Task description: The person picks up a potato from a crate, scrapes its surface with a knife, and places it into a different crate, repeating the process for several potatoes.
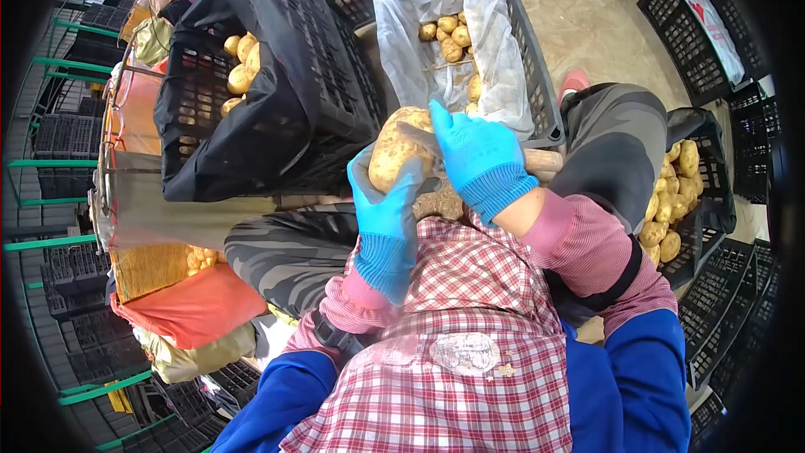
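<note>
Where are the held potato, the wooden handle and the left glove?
Held potato (391, 153): head view, middle of its skin.
Wooden handle (545, 161): head view, its exposed end.
Left glove (381, 213): head view, its middle, above the cuff.

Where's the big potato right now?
Head view, just left of center: the big potato is in the left hand, right of the black-lined crate, with the knife in the right hand close against it.

So the left hand (384, 201) has the big potato (394, 155), the right hand (484, 151) has the knife (543, 163), and potatoes sit in the left crate (340, 59), the front crate (530, 63) beside it, plus the right crate (719, 164) past the knee (620, 122).
</note>
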{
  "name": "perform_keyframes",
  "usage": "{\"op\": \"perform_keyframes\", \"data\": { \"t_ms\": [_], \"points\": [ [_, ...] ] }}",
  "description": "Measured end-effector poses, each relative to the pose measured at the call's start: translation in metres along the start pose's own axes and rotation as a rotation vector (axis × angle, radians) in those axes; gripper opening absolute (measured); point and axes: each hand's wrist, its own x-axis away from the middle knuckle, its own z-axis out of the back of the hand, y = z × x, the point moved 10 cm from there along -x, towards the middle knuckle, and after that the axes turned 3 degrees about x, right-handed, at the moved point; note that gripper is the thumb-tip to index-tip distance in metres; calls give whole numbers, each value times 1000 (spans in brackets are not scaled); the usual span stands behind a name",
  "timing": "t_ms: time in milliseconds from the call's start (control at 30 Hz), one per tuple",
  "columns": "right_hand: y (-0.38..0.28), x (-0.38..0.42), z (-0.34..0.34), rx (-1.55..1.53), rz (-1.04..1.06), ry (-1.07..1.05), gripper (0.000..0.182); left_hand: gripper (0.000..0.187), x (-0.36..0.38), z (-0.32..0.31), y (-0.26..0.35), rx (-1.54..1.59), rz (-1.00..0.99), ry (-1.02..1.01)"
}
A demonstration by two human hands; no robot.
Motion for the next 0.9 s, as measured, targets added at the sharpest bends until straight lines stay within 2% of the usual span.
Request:
{"op": "perform_keyframes", "data": {
  "t_ms": [100,200,300,433,533,633,700,733,833,900],
  "points": [
    [9,-4,2,-60,-10,-99,47,53,-3,-4,-8,59,64,-71],
    [24,-5,4,-119,-85,-84,49,52,0,-12,-4,84,68,-108],
    [9,6,4,40,-31,-39,50,53,-1,-12,-6,11,69,-110],
    [35,-6,-8,-269,-169,-176,53,60,0,-14,2,13,-36,-184],
    [53,-11,-6,-424,-241,-163,50,66,3,-19,19,-83,-196,-234],
    [43,-4,-15,-416,-220,-182,47,70,0,-17,24,-234,-397,-267],
    [26,4,-7,-323,-157,-84,46,72,-3,-12,25,-378,-497,-269],
    [20,5,-1,-276,-124,-32,46,73,-5,-11,26,-382,-488,-275],
    [23,-4,-11,-206,-90,-208,48,73,-7,-10,25,-349,-443,-292],
    [26,-5,-7,-191,-119,-159,48,70,-9,-10,24,-263,-393,-291]
  ]
}}
